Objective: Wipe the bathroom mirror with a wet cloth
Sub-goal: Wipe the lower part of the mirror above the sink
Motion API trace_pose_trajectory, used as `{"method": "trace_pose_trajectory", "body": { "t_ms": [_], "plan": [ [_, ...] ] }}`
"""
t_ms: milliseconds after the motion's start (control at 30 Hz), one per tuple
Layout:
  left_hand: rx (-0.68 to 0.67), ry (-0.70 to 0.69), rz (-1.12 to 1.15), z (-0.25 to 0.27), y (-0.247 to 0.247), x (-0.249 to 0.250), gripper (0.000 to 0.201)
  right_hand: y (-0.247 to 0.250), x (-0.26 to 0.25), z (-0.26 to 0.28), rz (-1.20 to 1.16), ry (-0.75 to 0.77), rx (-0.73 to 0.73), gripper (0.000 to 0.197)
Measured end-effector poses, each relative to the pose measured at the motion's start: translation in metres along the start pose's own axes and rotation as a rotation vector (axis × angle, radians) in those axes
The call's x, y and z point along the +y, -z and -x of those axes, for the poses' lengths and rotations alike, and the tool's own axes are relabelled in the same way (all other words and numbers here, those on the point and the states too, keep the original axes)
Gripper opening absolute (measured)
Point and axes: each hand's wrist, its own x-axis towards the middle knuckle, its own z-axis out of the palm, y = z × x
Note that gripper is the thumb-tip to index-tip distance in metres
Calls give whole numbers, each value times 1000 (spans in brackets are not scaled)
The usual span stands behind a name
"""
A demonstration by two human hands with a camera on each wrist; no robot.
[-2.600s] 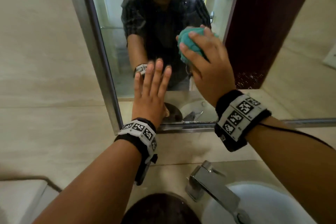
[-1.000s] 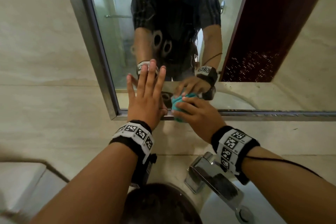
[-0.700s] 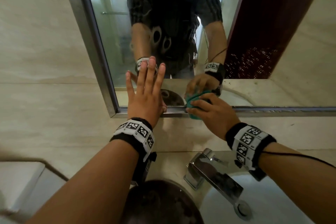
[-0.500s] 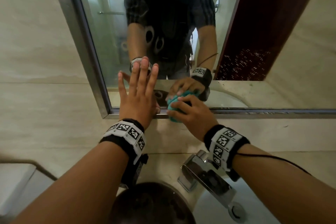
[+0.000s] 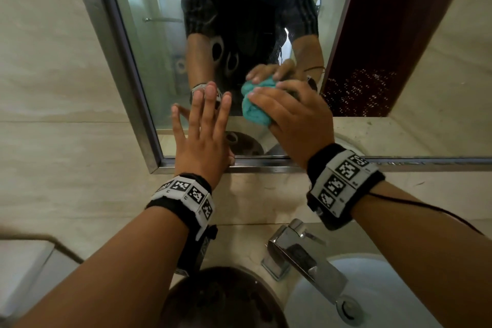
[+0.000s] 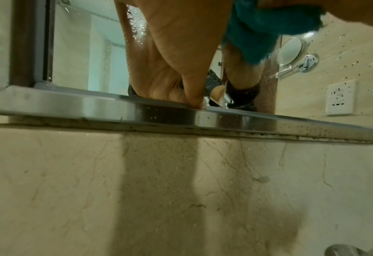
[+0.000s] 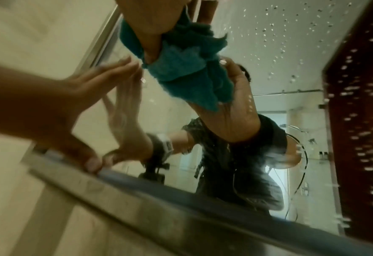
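Observation:
A metal-framed wall mirror (image 5: 266, 21) fills the upper half of the head view. My right hand (image 5: 291, 114) grips a bunched teal cloth (image 5: 253, 106) and presses it against the glass a little above the bottom frame (image 5: 346, 165). In the right wrist view the cloth (image 7: 181, 72) lies crumpled against the mirror (image 7: 269, 60), which is dotted with water drops. My left hand (image 5: 202, 136) lies flat on the glass near the lower left corner, fingers straight and spread. In the left wrist view its thumb (image 6: 192, 93) touches the bottom frame (image 6: 93, 107).
Below the mirror runs a beige marble wall (image 5: 253, 200). A chrome faucet (image 5: 303, 258) stands over a white basin (image 5: 372, 295), with a dark round object (image 5: 221, 298) to its left. A wall socket (image 6: 340, 97) and a small round mirror (image 6: 290, 50) show in reflection.
My right hand has carried the cloth up from the bottom frame onto the glass and a little to the right. The left hand stays flat in the same spot.

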Motion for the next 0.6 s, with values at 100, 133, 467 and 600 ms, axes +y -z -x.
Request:
{"method": "trace_pose_trajectory", "body": {
  "t_ms": [100,133,467,600],
  "plan": [
    [-27,-7,4,0,-1,-3,103,-10,0,15,26,-8,9,41],
    [-45,-8,8,0,-1,-4,106,-13,-2,26,20,-14,-39,45],
    [-42,2,16,0,1,0,98,-10,-20,61,-29,-35,-182,38],
    [-53,6,14,0,0,0,98,-16,-25,49,-40,-128,-235,51]
  ]
}}
